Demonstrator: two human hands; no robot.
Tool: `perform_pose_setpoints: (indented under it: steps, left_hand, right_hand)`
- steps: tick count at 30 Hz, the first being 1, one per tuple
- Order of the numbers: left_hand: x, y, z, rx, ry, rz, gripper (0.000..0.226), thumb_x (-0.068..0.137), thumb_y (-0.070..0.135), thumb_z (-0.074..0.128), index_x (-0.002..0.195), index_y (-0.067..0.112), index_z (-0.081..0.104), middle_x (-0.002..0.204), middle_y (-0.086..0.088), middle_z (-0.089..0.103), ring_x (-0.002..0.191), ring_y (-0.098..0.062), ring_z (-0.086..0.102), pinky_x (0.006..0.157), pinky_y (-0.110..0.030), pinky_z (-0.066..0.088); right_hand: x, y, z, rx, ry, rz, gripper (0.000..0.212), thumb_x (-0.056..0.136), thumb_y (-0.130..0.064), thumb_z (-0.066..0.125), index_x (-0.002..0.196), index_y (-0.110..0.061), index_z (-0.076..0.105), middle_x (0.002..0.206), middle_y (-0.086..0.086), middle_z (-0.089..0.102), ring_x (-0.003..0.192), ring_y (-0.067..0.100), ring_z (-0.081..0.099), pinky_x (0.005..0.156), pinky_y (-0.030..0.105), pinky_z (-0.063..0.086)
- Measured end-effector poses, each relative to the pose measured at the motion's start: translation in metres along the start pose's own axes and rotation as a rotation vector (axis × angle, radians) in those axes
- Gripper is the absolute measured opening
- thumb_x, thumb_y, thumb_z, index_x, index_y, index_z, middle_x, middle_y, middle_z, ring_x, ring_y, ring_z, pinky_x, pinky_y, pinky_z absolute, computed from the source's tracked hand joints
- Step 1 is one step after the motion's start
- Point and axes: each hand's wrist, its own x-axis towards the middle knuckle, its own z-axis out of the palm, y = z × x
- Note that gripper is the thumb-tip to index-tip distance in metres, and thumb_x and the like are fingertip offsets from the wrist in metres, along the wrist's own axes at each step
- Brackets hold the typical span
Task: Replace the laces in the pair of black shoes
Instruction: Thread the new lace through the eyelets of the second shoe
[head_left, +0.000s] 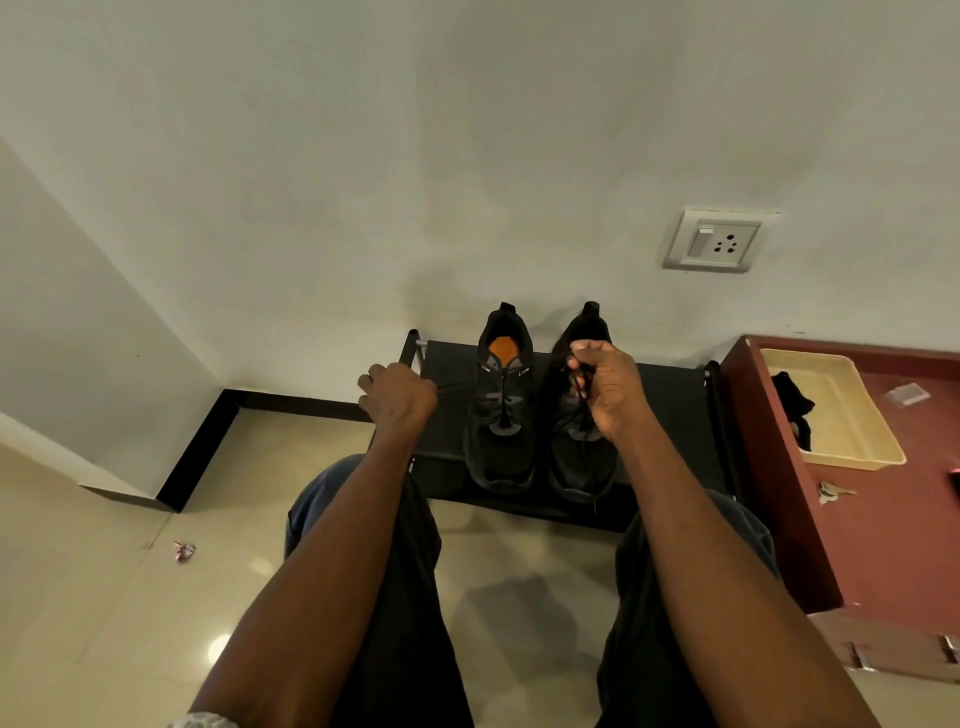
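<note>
Pulling sideways, your left hand (399, 396) and right hand (607, 387), both pinching the lace (586, 447), could topple the right shoe (582, 415).

Wall socket (719, 241) above; cream tray (878, 441) on maroon cabinet (883, 545); red wrapper (184, 550) on floor

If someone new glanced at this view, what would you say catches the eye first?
Two bare forearms reach from the bottom edge to a pair of black mesh shoes standing side by side on a low black fabric rack against the wall. The right hand grips a thin black lace above the right-side shoe, while the left hand, closed, pulls a lace end leftwards. A white wall socket sits above, to the right.
</note>
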Motion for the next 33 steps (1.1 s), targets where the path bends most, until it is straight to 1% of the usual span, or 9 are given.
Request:
perform_pose_setpoints:
  steps: [3, 6, 8, 11, 14, 20, 23, 26, 33]
  left_hand:
    - [-0.005, 0.007, 0.0, -0.162, 0.006, 0.241, 0.044, 0.088, 0.016, 0.067, 0.13, 0.007, 0.058, 0.142, -0.012, 0.045, 0.133, -0.03, 0.039, 0.108, -0.042, 0.037]
    - [-0.015, 0.023, 0.001, -0.678, -0.388, 0.368, 0.054, 0.09, 0.013, 0.069, 0.14, 0.013, 0.048, 0.133, -0.004, 0.06, 0.124, -0.019, 0.055, 0.099, -0.03, 0.046]
    - [-0.021, 0.028, 0.003, -0.682, -0.544, 0.409, 0.046, 0.091, 0.012, 0.069, 0.134, 0.011, 0.053, 0.116, -0.006, 0.069, 0.108, -0.016, 0.065, 0.086, -0.022, 0.049]
    - [-0.021, 0.026, 0.005, -0.634, -0.585, 0.444, 0.016, 0.092, 0.012, 0.068, 0.107, 0.007, 0.069, 0.09, -0.007, 0.072, 0.079, -0.012, 0.065, 0.076, -0.023, 0.051]
    - [-0.011, 0.021, 0.007, -0.606, -0.645, 0.404, 0.014, 0.093, 0.012, 0.067, 0.099, 0.0, 0.071, 0.079, -0.009, 0.066, 0.074, -0.02, 0.058, 0.073, -0.031, 0.05]
    - [-0.016, 0.024, 0.002, -0.68, -0.726, 0.455, 0.038, 0.091, 0.018, 0.071, 0.127, 0.012, 0.06, 0.117, -0.007, 0.068, 0.106, -0.013, 0.065, 0.091, -0.02, 0.049]
    - [-0.015, 0.024, 0.002, -0.726, -0.771, 0.441, 0.027, 0.088, 0.01, 0.072, 0.115, 0.007, 0.067, 0.098, -0.013, 0.071, 0.088, -0.016, 0.067, 0.083, -0.025, 0.054]
    - [-0.012, 0.023, 0.002, -0.729, -0.665, 0.389, 0.013, 0.09, 0.007, 0.069, 0.102, 0.004, 0.073, 0.088, -0.006, 0.071, 0.075, -0.013, 0.064, 0.072, -0.021, 0.053]
    - [0.006, 0.011, -0.003, -0.739, 0.028, -0.016, 0.018, 0.095, 0.005, 0.057, 0.104, 0.008, 0.073, 0.1, -0.004, 0.069, 0.086, -0.015, 0.062, 0.071, -0.025, 0.047]
  right_hand:
    - [-0.004, 0.004, 0.007, -0.236, -0.079, 0.008, 0.011, 0.094, -0.007, 0.05, 0.087, -0.012, 0.057, 0.068, 0.002, 0.055, 0.044, 0.011, 0.037, 0.039, 0.023, 0.025]
    - [-0.015, 0.011, 0.021, -0.505, -0.24, -0.022, 0.009, 0.095, -0.006, 0.053, 0.091, -0.01, 0.06, 0.068, 0.005, 0.058, 0.044, 0.01, 0.041, 0.039, 0.019, 0.03]
    - [-0.019, 0.016, 0.029, -0.553, -0.31, -0.044, 0.002, 0.095, -0.007, 0.059, 0.093, -0.007, 0.061, 0.067, 0.007, 0.058, 0.046, 0.009, 0.046, 0.043, 0.018, 0.037]
    - [-0.016, 0.021, 0.033, -0.529, -0.3, -0.056, 0.004, 0.096, -0.01, 0.061, 0.095, -0.006, 0.061, 0.067, 0.006, 0.059, 0.053, 0.013, 0.05, 0.051, 0.023, 0.043]
    - [-0.01, 0.018, 0.028, -0.457, -0.225, -0.066, 0.005, 0.095, -0.005, 0.056, 0.095, -0.005, 0.062, 0.068, 0.007, 0.059, 0.053, 0.014, 0.048, 0.053, 0.025, 0.043]
    - [-0.008, 0.015, 0.023, -0.386, -0.287, -0.031, 0.003, 0.095, -0.008, 0.059, 0.093, -0.008, 0.062, 0.067, 0.006, 0.059, 0.046, 0.011, 0.04, 0.045, 0.023, 0.032]
    - [-0.012, 0.019, 0.027, -0.408, -0.319, -0.03, 0.004, 0.095, -0.013, 0.061, 0.095, -0.009, 0.062, 0.066, 0.004, 0.06, 0.046, 0.011, 0.041, 0.043, 0.022, 0.03]
    - [-0.009, 0.015, 0.023, -0.395, -0.286, -0.033, 0.003, 0.095, -0.012, 0.061, 0.095, -0.009, 0.061, 0.067, 0.004, 0.061, 0.046, 0.01, 0.043, 0.043, 0.023, 0.03]
    - [-0.001, 0.012, 0.011, -0.457, -0.169, 0.023, 0.012, 0.093, -0.001, 0.054, 0.093, -0.01, 0.062, 0.075, 0.006, 0.063, 0.052, 0.01, 0.049, 0.045, 0.021, 0.035]
